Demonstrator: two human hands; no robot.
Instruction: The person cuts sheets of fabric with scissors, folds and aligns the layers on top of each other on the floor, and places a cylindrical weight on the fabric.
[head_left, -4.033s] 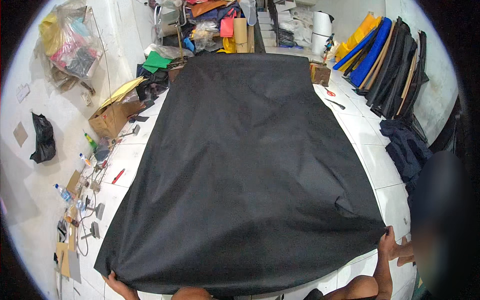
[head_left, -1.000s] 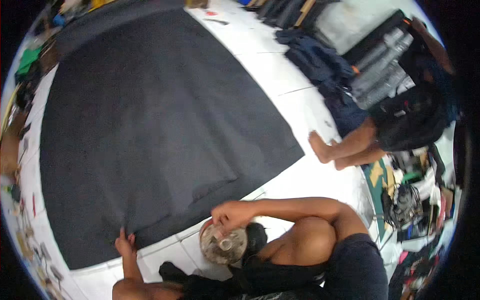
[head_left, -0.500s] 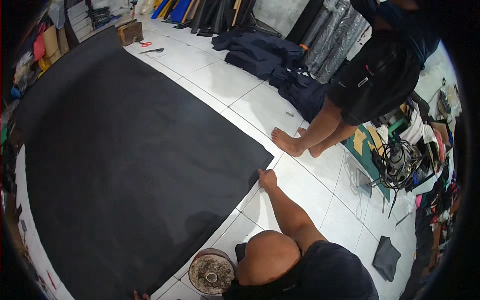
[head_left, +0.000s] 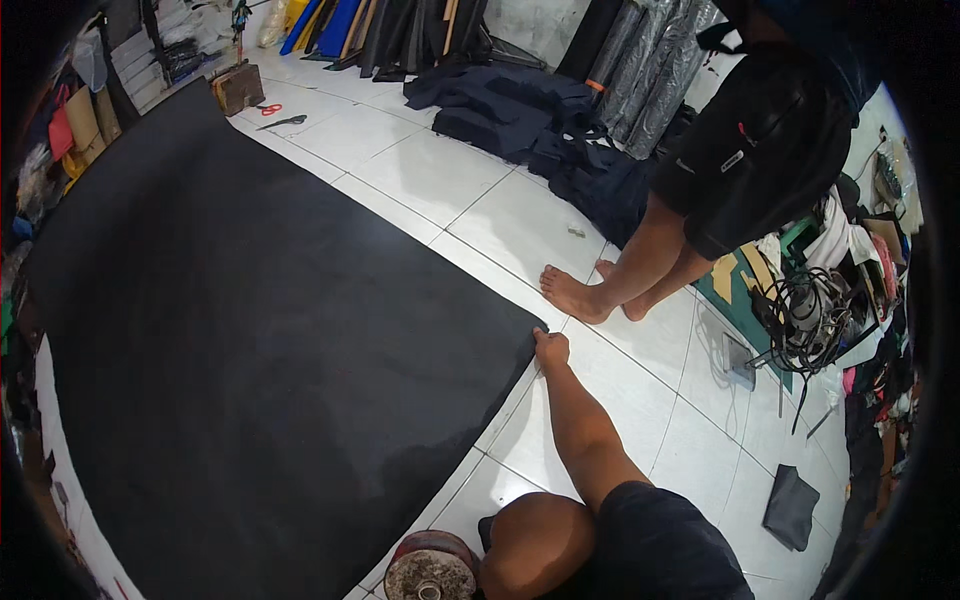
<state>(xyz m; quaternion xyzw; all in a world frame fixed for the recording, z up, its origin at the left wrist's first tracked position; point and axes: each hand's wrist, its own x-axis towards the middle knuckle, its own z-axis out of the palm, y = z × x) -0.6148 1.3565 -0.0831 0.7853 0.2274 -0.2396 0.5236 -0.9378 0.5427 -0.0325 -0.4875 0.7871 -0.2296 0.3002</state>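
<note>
Right hand [head_left: 551,348] pinches black fabric sheet's [head_left: 250,360] corner.

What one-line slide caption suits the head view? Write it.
Right hand pins the near corner of a large black fabric sheet on white floor tiles, beside a standing person's bare feet.

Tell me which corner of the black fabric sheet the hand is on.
The near right corner: the right hand rests on the black fabric sheet there, close to a standing person's bare feet. The far corner lies by the red-handled scissors.
</note>
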